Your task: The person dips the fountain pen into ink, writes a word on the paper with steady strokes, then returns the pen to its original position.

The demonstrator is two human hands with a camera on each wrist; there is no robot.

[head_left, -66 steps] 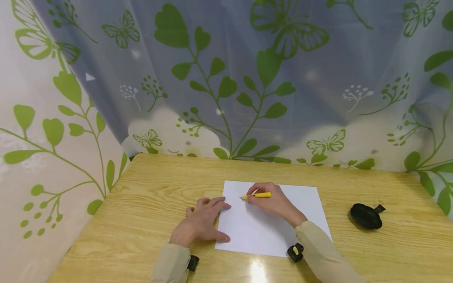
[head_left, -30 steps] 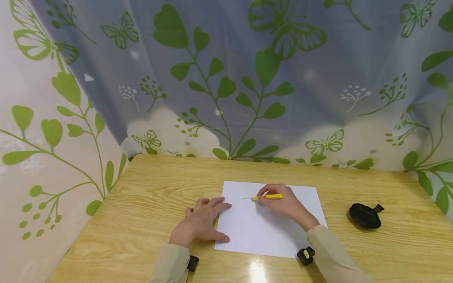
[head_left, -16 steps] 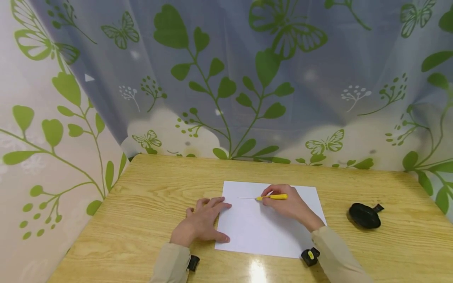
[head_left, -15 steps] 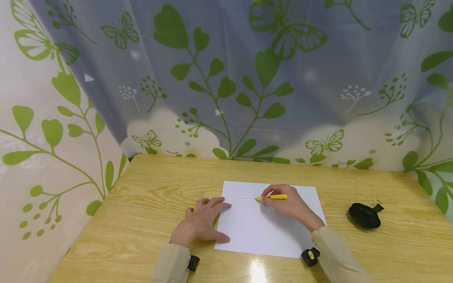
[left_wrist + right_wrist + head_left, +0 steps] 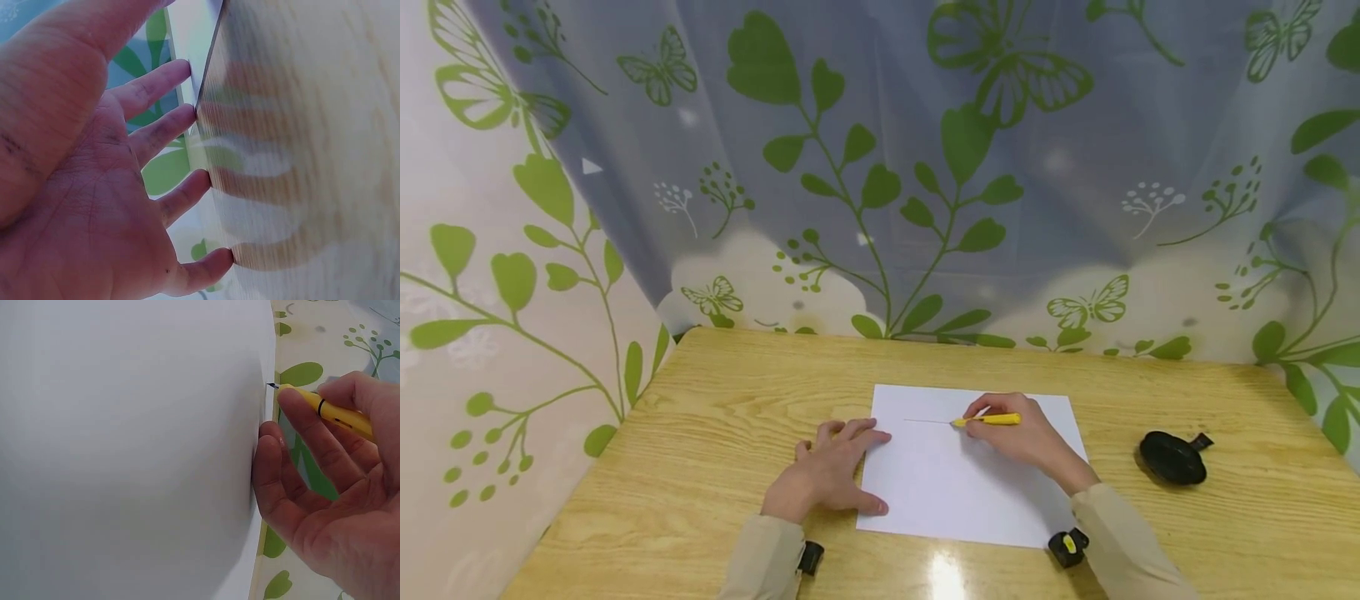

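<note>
Yellow pen pinched by right fingers, nib at thin line — left fingers apart at paper edge.

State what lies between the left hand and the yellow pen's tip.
In the head view, white paper bearing a thin dark line lies between them.

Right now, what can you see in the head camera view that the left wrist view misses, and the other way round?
Only the head view shows the right hand holding the yellow pen, the thin line at its tip, the black dish and the beige sleeves.

Only the left wrist view shows the palm side of the left hand and its reflection in the table.

Both share the left hand, the table, the white paper and the leaf-patterned curtain.
</note>
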